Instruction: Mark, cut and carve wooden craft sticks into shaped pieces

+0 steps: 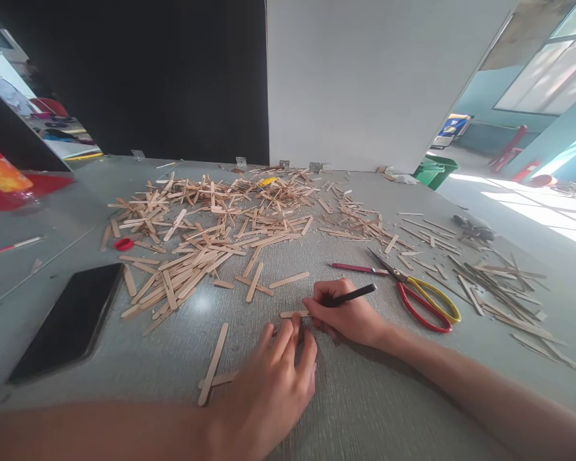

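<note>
My right hand [348,314] is closed around a black pen [350,296], whose back end points up to the right. Its tip is hidden behind my fingers. Beneath that hand lies a popsicle stick [290,314], with its left end showing. My left hand [278,371] presses the same stick to the table with bent fingertips, just left of the pen hand. Two more popsicle sticks, one slanted [214,362] across the other [224,379], lie to the left of my left hand. Another loose stick [289,280] rests a little farther back.
A big heap of popsicle sticks [192,269] spreads over the table's middle and back. Red-and-yellow-handled scissors [413,288] and a dark red craft knife [358,268] lie right. A black phone [72,320] lies left. Thin strips [504,294] are at far right; panels stand behind.
</note>
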A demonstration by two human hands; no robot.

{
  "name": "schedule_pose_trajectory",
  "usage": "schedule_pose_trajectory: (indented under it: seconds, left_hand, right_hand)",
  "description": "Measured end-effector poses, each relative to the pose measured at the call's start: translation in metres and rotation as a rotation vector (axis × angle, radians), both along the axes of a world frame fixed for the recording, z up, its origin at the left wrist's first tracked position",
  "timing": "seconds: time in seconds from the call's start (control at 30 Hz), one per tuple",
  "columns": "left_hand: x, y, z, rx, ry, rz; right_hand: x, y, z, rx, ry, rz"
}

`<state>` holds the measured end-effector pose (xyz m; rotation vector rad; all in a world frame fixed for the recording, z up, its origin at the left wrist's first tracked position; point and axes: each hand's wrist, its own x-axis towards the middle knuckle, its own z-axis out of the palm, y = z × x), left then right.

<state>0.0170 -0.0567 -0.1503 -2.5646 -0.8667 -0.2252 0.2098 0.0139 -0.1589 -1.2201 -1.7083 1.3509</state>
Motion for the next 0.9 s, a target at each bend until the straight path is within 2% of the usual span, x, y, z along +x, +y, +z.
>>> schedule_pose_trajectory:
  seconds: [0.17,0.37,0.67,0.9]
  left_hand:
    - [-0.0024,-0.0027,0.0002,-0.013,0.052,-0.05]
    - [-0.0005,-0.0052,0.0037,-0.058,0.03,0.036]
    - [0.0015,-0.0038,0.0049,-0.1,0.037,0.046]
    - [0.0014,-0.0045,0.006,-0.099,0.045,0.05]
  right_hand:
    - [0.0002,-0.0006,0.0002,-0.008,-0.01,-0.007]
    - [0.0004,-0.0002,-0.0015,-0.007,-0.019,-0.004]
    - [-0.0007,-0.0017,0.0041,0.02,-0.048,0.004]
    - [0.0004,-0.0002,-0.0003,0.009,-0.042,0.007]
